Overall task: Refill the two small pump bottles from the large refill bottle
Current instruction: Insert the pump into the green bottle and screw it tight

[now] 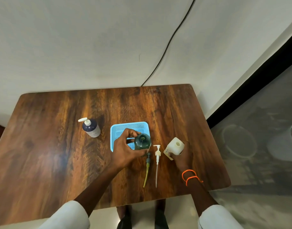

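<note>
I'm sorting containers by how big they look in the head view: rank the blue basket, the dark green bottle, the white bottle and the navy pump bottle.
1. blue basket, though partly hidden by the left hand
2. navy pump bottle
3. dark green bottle and white bottle look alike; both are foreshortened and partly covered, so no ranking.

Even indoor light, moderately bright. Pale glare patch on wooden table (47, 156) at my near left, washing out grain. Soft shadows under my left hand (125, 147) and beside navy pump bottle (91, 128). Wide-angle bend: table edges bow, wall lines slant toward corners. Slight softness overall, my sleeves at bottom edge blurred. Floor at right dim, mottled with faint reflections.
</note>
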